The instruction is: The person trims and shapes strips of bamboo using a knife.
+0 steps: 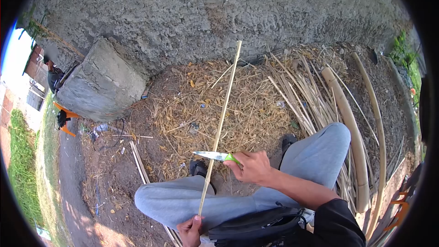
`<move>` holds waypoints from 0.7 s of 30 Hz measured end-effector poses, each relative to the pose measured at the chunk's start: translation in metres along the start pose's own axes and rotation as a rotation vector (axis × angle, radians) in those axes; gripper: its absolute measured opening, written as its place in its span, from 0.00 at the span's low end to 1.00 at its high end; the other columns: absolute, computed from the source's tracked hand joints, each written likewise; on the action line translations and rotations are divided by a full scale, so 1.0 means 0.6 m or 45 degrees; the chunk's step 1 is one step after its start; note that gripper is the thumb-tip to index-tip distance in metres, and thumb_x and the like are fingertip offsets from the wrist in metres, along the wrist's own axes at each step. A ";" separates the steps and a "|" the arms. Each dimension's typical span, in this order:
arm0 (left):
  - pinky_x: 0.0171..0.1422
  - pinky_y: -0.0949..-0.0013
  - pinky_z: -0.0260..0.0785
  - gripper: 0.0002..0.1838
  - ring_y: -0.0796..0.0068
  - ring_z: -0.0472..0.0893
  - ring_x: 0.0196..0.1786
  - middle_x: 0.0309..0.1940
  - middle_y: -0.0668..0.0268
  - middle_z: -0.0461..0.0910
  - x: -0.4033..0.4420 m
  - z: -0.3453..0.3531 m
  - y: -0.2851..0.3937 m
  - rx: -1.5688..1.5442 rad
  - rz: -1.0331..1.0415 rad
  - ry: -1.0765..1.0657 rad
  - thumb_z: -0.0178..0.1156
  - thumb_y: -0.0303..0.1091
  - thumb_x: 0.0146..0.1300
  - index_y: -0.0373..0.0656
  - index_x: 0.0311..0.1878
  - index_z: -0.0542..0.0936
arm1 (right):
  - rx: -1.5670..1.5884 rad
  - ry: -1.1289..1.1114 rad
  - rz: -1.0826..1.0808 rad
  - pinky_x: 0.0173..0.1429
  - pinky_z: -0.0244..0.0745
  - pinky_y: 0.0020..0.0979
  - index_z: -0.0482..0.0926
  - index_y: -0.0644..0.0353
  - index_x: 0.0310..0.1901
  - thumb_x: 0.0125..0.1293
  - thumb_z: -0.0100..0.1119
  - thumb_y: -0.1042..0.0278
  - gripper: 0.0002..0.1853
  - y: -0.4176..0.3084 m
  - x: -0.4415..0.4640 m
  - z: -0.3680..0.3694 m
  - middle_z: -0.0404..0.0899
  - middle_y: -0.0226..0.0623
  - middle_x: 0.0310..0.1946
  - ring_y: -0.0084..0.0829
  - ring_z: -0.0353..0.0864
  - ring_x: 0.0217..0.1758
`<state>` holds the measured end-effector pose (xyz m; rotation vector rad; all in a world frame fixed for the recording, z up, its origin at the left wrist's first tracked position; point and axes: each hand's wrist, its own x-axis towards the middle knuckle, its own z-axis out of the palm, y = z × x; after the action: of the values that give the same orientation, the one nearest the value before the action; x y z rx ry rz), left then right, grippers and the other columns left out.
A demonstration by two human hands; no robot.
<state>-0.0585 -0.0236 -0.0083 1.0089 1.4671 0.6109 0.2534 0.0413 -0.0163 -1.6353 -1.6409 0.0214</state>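
Observation:
My right hand (250, 166) is closed round the green handle of a knife (212, 155). The knife's blade points left and lies across a long, thin bamboo strip (223, 110), touching or very near it. Between the thumb and fingers of my left hand (190, 231), the lower end of the strip is pinched, close to my left thigh. From there the strip slants up and away, its far end near the wall. The fingers of my left hand are partly cut off by the bottom edge.
Several split bamboo strips (299, 92) are piled on the right, beside a thick bamboo pole (348, 137) and a thinner curved one (371, 110). More strips (138, 161) lie left. Shavings (183, 105) cover the ground before a rough wall (219, 13). A concrete block (103, 84) stands left; a person (55, 75) is beyond it.

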 end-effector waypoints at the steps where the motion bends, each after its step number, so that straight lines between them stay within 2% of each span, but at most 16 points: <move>1: 0.23 0.74 0.51 0.23 0.85 0.62 0.19 0.14 0.76 0.65 -0.004 0.001 0.004 0.027 -0.005 0.009 0.59 0.44 0.72 0.44 0.20 0.74 | -0.020 0.029 0.107 0.14 0.66 0.39 0.79 0.58 0.26 0.66 0.63 0.52 0.18 0.020 0.007 0.004 0.78 0.37 0.15 0.40 0.76 0.11; 2: 0.23 0.74 0.50 0.23 0.85 0.61 0.18 0.15 0.76 0.64 -0.007 0.000 0.006 0.058 -0.010 0.019 0.59 0.44 0.72 0.44 0.20 0.74 | -0.036 0.060 0.217 0.14 0.67 0.40 0.79 0.58 0.25 0.66 0.63 0.52 0.18 0.035 0.016 0.006 0.78 0.37 0.15 0.40 0.76 0.12; 6: 0.23 0.74 0.52 0.22 0.85 0.61 0.18 0.15 0.76 0.64 -0.001 -0.008 -0.008 -0.022 -0.009 -0.043 0.59 0.44 0.72 0.44 0.20 0.74 | -0.009 0.148 0.185 0.16 0.68 0.40 0.78 0.59 0.24 0.66 0.63 0.53 0.19 0.023 0.030 -0.003 0.78 0.38 0.16 0.41 0.77 0.13; 8: 0.24 0.74 0.53 0.23 0.85 0.61 0.19 0.16 0.75 0.65 -0.006 -0.007 -0.004 -0.059 -0.054 0.025 0.59 0.44 0.72 0.44 0.20 0.73 | 0.017 0.158 0.186 0.15 0.68 0.40 0.78 0.59 0.24 0.66 0.63 0.53 0.19 0.015 0.023 -0.005 0.78 0.39 0.16 0.41 0.77 0.13; 10: 0.24 0.75 0.55 0.22 0.85 0.62 0.19 0.16 0.75 0.65 -0.015 -0.007 0.003 -0.026 0.018 0.023 0.59 0.44 0.71 0.44 0.21 0.74 | 0.007 0.087 0.008 0.15 0.67 0.41 0.78 0.59 0.24 0.66 0.63 0.53 0.19 0.004 0.009 -0.014 0.78 0.40 0.15 0.41 0.76 0.12; 11: 0.24 0.75 0.56 0.22 0.85 0.62 0.19 0.16 0.75 0.66 -0.019 -0.003 0.012 0.021 -0.007 0.045 0.59 0.44 0.72 0.44 0.21 0.74 | -0.004 0.131 0.187 0.14 0.67 0.41 0.79 0.58 0.24 0.66 0.62 0.53 0.19 0.030 0.017 -0.005 0.78 0.40 0.14 0.41 0.75 0.11; 13: 0.25 0.75 0.57 0.22 0.84 0.62 0.19 0.16 0.75 0.66 -0.024 -0.009 0.005 0.070 -0.041 0.066 0.59 0.44 0.72 0.44 0.21 0.74 | -0.036 0.141 0.219 0.14 0.65 0.39 0.80 0.57 0.25 0.66 0.63 0.53 0.18 0.052 0.030 0.003 0.76 0.38 0.13 0.38 0.75 0.10; 15: 0.25 0.75 0.57 0.22 0.84 0.63 0.20 0.17 0.75 0.67 -0.007 -0.018 -0.014 -0.008 -0.012 -0.025 0.59 0.44 0.71 0.42 0.22 0.76 | -0.105 0.160 0.208 0.13 0.62 0.38 0.80 0.56 0.25 0.66 0.63 0.51 0.18 0.046 0.046 -0.011 0.75 0.36 0.11 0.35 0.73 0.09; 18: 0.25 0.75 0.54 0.22 0.85 0.62 0.20 0.17 0.75 0.67 -0.025 -0.005 0.016 -0.016 -0.038 0.062 0.59 0.45 0.72 0.43 0.22 0.76 | -0.050 0.147 0.082 0.13 0.63 0.39 0.80 0.57 0.25 0.67 0.63 0.52 0.19 0.013 0.030 -0.024 0.73 0.36 0.09 0.38 0.72 0.08; 20: 0.25 0.75 0.51 0.22 0.86 0.61 0.20 0.17 0.76 0.66 -0.023 -0.020 -0.001 -0.059 0.036 -0.014 0.59 0.46 0.72 0.43 0.23 0.77 | -0.057 0.082 0.068 0.14 0.63 0.40 0.80 0.57 0.25 0.67 0.62 0.52 0.18 0.036 0.030 -0.022 0.73 0.36 0.09 0.39 0.71 0.08; 21: 0.24 0.75 0.51 0.22 0.86 0.61 0.20 0.16 0.77 0.66 -0.028 -0.025 -0.001 0.066 0.025 -0.026 0.58 0.45 0.72 0.43 0.22 0.77 | -0.063 0.119 0.261 0.13 0.64 0.39 0.82 0.57 0.28 0.68 0.60 0.51 0.18 0.070 0.048 -0.030 0.75 0.36 0.10 0.38 0.72 0.08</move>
<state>-0.0741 -0.0356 0.0022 1.0680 1.4631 0.5775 0.3024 0.0634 -0.0116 -1.8094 -1.4095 0.0082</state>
